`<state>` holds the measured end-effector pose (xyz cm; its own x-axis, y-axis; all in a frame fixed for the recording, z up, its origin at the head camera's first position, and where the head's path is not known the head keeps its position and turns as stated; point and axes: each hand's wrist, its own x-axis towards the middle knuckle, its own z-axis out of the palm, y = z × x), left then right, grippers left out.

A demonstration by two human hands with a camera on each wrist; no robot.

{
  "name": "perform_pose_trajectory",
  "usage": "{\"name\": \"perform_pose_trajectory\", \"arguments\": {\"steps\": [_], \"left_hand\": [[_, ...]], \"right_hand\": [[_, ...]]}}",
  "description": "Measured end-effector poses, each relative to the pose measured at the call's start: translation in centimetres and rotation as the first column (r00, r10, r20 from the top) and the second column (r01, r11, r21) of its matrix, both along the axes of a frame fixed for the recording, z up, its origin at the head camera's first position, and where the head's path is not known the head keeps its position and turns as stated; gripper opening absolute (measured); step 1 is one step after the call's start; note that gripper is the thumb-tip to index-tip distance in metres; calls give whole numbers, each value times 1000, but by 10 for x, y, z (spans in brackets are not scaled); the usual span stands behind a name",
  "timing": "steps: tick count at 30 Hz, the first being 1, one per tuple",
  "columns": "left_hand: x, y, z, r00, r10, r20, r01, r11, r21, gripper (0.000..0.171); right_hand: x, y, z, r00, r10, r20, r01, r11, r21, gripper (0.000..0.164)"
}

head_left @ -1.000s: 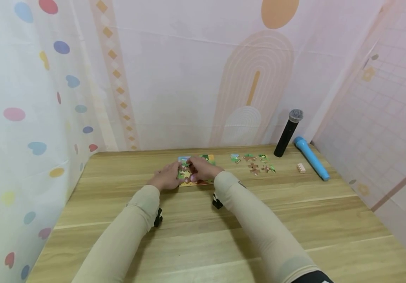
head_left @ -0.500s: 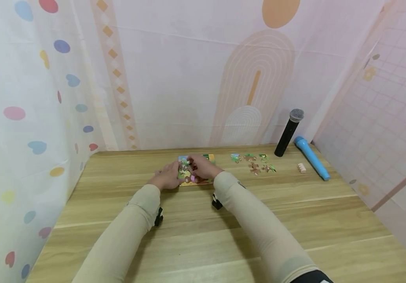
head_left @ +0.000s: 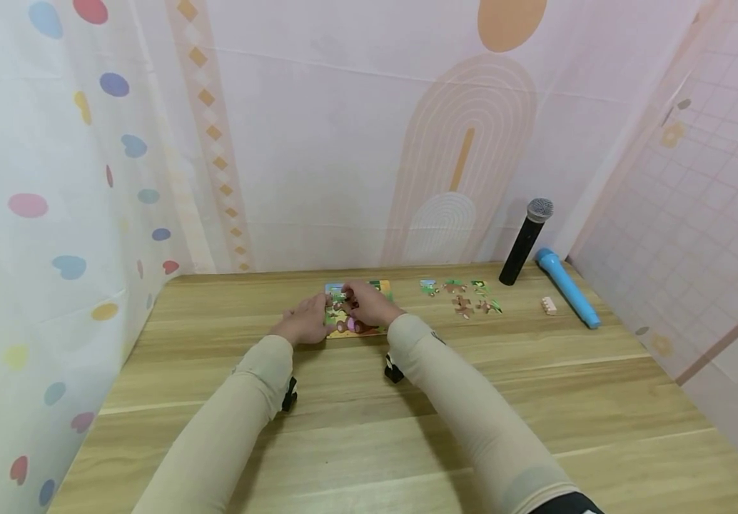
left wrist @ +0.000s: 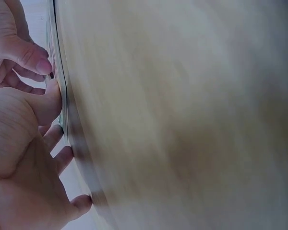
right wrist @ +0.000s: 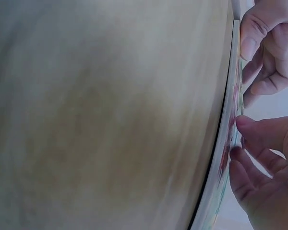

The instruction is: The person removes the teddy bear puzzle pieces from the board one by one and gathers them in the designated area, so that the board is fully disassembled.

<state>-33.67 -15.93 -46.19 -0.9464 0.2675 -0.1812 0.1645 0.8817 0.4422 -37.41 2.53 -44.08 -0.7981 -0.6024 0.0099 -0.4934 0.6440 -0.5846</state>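
A colourful jigsaw board [head_left: 359, 328] lies flat near the back edge of the table, partly covered by both hands. My left hand [head_left: 305, 323] rests at its left end; in the left wrist view the thumb [left wrist: 52, 103] presses on the board while the other fingers spread onto the table. Over the board's middle, my right hand [head_left: 372, 303] pinches a small puzzle piece [right wrist: 242, 142] between thumb and fingers, close to the board's surface. The piece's picture is mostly hidden. Several loose puzzle pieces [head_left: 462, 305] lie to the right of the board.
A black microphone [head_left: 521, 246] stands upright at the back right. Beside it lies a blue microphone [head_left: 568, 289], with a small pale pink block [head_left: 548, 305] to its left. Patterned curtains [head_left: 317, 143] hang behind the wooden table [head_left: 343, 428].
The right fingers shift only slightly over the board. My left hand stays at the board's left end, and the loose pieces and microphones have not moved.
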Motion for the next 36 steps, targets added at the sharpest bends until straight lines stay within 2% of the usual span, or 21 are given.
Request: {"name": "perform_pose_trajectory", "arguments": {"steps": [5, 12, 16, 23, 30, 36], "left_hand": [[0, 1, 1, 1000, 1, 8, -1, 1000, 3, 56], [5, 3, 7, 1000, -5, 28, 5, 1000, -2, 59], [6, 3, 8, 1000, -9, 22, 9, 1000, -2, 60], [-2, 1, -2, 1000, -12, -3, 12, 1000, 13, 64], [0, -1, -2, 1000, -11, 9, 11, 1000, 13, 66], [1, 1, 1, 1000, -18, 8, 18, 1000, 23, 55]], "right_hand": [[-1, 2, -3, 999, -25, -41, 24, 1000, -8, 37], [-2, 12, -4, 996, -82, 34, 83, 996, -38, 35], [-1, 19, 1, 994, -103, 28, 104, 994, -18, 39], [-4, 33, 7, 992, -113, 61, 114, 993, -19, 45], [-3, 56, 19, 990, -138, 40, 137, 990, 27, 43], [-4, 81, 22, 987, -149, 65, 149, 989, 11, 40]]}}
